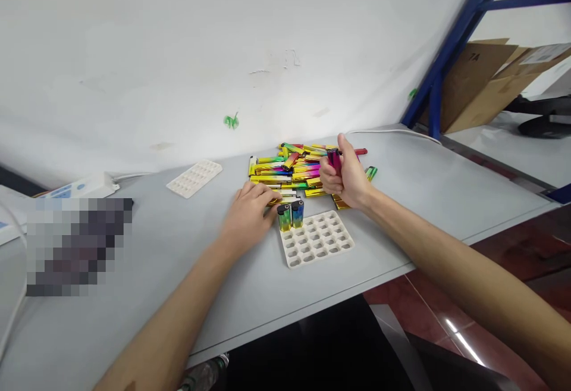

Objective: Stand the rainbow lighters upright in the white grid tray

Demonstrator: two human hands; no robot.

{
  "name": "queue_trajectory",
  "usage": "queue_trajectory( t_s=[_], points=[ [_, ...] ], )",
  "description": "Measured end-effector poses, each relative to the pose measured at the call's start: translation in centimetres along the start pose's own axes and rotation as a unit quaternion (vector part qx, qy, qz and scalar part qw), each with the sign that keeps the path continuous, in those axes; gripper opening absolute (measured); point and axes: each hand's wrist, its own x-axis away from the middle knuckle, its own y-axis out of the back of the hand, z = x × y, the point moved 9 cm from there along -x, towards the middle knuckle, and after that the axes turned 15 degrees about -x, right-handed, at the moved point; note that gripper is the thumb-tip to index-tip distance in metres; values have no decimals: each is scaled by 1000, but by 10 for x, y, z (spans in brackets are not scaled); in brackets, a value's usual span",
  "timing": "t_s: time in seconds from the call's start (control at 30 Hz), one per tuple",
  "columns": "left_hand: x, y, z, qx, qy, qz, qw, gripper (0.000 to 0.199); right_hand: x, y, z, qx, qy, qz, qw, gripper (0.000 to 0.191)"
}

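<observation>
Right forearm [446,260] foremost, a purple lighter [333,160] is clamped near-upright in the right hand [342,175], up-right of the pocketed tray [313,242]; left hand [252,209] nearer it, grip indiscernible.

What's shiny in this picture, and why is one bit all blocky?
Head view: the pile of shiny, multicoloured lighters glints, and white streaks glare on the dark red tiled floor; same head view: coarse squares cover a dark patch over the smooth grey table, hiding what's there.
</observation>
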Motion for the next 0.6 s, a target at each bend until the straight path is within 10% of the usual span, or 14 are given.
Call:
queue_trajectory(
  t_s=[0.6],
  points=[
    [1,-1,1,-2,-3,1,1000,23,1,3,-4,0,-16,-35,999,55]
  ],
)
